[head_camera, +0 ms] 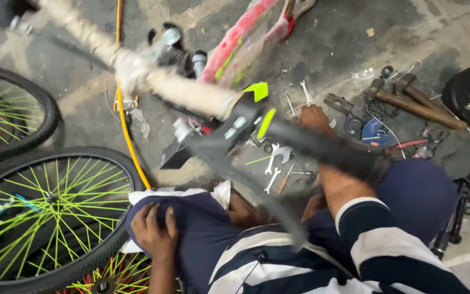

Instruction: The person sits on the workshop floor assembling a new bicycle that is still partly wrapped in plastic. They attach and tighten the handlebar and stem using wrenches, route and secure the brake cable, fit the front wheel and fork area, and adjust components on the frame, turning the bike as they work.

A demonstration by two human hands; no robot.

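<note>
My left hand [156, 231] lies flat on my left knee, on the dark blue shorts, holding nothing. My right hand [315, 117] reaches down to the floor among scattered tools. Its fingers are beside a silver spanner [306, 92], and I cannot tell whether they grip it. More spanners [276, 158] and a screwdriver [284, 181] lie just near of that hand. A paper-wrapped bicycle handlebar [183, 91] with a black grip [322, 146] and a brake lever [257, 198] crosses in front of me and hides my right wrist.
Two black bicycle wheels [55, 218] with neon green spokes lie at the left. A red bicycle frame [235, 38] lies at the top. Hammers [417, 106], a blue round tin [375, 132] and small parts sit at the right. An orange cable [126, 130] runs along the concrete floor.
</note>
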